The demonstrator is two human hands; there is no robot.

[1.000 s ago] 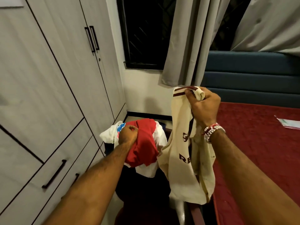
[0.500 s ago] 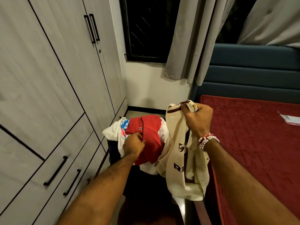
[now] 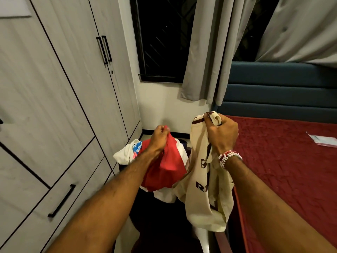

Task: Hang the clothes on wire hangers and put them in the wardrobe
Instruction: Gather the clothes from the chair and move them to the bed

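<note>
My right hand [image 3: 221, 133] grips the collar end of a cream shirt [image 3: 202, 194] with dark brown trim and lettering, which hangs down beside the bed. My left hand [image 3: 158, 138] pinches the top of a red garment [image 3: 166, 170] and holds it lifted above a heap of clothes, where a white garment [image 3: 125, 155] with a blue print lies. The heap rests on something dark that I cannot make out. The grey wardrobe [image 3: 60, 99] stands to the left with its doors shut. No wire hanger is in view.
A bed with a red cover [image 3: 284, 161] and blue padded headboard [image 3: 277, 88] fills the right. A dark window [image 3: 162, 39] and grey curtains [image 3: 206, 52] are ahead. Wardrobe drawers [image 3: 54, 203] with black handles are low on the left. A plastic packet [image 3: 322, 139] lies on the bed.
My left hand took hold of the red garment on the heap and lifted it upward. My right hand kept its grip on the cream shirt, dipping and then rising a little.
</note>
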